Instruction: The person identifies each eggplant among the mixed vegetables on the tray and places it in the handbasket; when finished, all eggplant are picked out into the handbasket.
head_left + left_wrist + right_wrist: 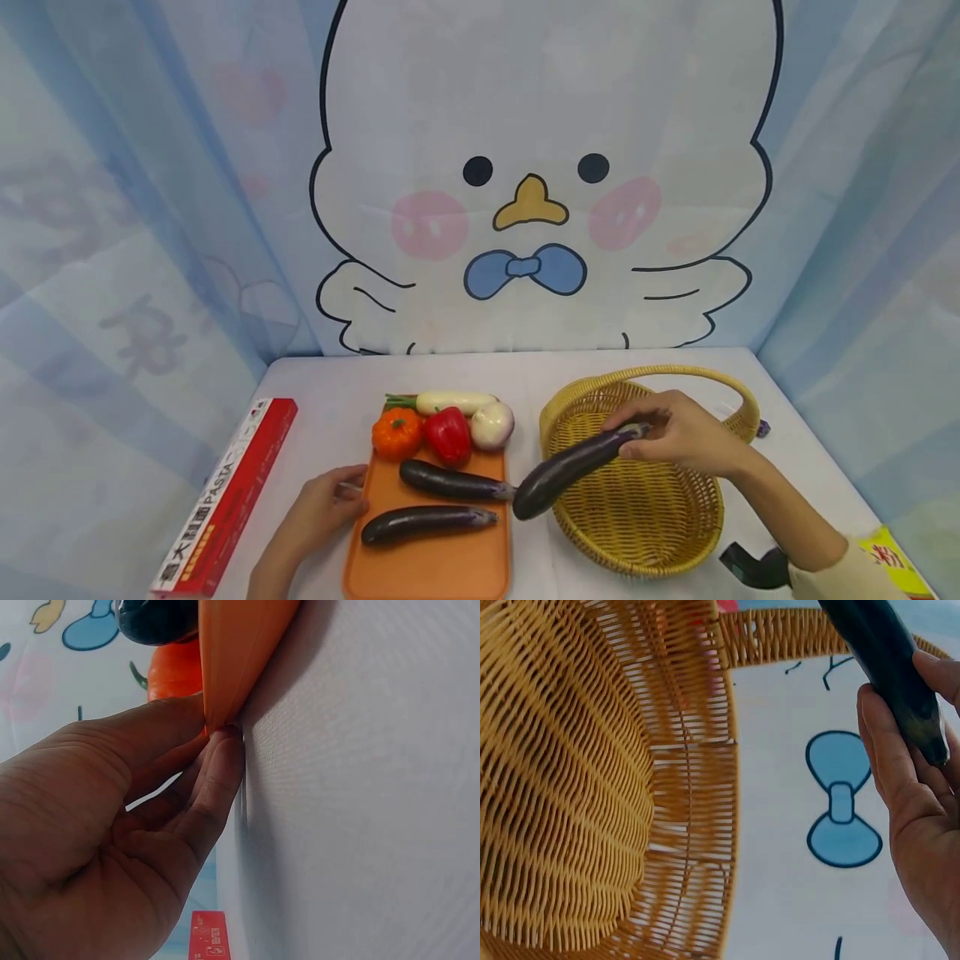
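Note:
My right hand (686, 433) grips a dark purple eggplant (566, 473) by its stem end, over the left side of a wicker basket (637, 525). The eggplant slants down to the left, its round end beside the orange tray (427, 571). In the right wrist view, thumb and fingers lie on either side of the eggplant (885, 664). At the tray's left edge, my left hand (318, 510) pinches the rim between thumb and fingers, as the left wrist view shows. Two more eggplants, an upper one (453, 482) and a lower one (427, 523), lie on the tray.
At the tray's far end sit an orange pumpkin-like vegetable (397, 433), a red bell pepper (447, 437), a whitish-purple round vegetable (492, 426) and a white radish (453, 403). A red pasta box (228, 500) lies left. Right of the basket are a black object (753, 567) and yellow packet (892, 562).

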Motion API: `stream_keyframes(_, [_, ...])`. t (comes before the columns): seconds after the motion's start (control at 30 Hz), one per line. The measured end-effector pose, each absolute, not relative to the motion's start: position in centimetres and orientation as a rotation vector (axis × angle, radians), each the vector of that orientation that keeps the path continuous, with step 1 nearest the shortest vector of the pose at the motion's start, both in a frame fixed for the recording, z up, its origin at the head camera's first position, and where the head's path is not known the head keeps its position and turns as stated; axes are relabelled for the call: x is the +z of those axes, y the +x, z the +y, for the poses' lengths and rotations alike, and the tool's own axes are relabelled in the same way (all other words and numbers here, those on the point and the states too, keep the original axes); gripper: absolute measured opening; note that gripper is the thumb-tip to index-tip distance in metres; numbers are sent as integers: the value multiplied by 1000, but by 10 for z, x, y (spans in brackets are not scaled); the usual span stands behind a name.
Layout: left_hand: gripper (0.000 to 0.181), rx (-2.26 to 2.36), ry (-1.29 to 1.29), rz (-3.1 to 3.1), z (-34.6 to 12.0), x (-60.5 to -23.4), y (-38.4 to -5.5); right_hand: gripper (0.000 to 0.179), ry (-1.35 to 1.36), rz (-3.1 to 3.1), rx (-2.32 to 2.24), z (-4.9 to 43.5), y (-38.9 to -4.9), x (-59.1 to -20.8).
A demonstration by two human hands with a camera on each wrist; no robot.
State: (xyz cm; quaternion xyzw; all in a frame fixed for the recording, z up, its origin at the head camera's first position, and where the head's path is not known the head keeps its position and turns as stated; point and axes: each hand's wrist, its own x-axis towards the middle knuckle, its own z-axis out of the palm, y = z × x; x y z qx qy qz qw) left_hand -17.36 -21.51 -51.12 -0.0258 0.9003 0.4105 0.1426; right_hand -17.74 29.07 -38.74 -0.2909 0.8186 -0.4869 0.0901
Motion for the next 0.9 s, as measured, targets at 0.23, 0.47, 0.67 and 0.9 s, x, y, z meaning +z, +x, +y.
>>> stream_keyframes(0.23, [57,1176,-76,2605,-214,-511,-173,27,-794,2474,-1444,303,-187,-388])
stream_keyframes(0.47, [57,1168,-71,2613,-214,-510,-173,27,-766,2497,-1410,312,-193,-386])
stream_keyframes(0.67, [56,1159,-73,2613,-214,-510,-173,28,-689,2489,-1412,317,-195,-385])
stream_keyframes(0.9, [57,1165,-72,2610,-214,-509,-174,27,-684,2496,-1382,318,-196,-385])
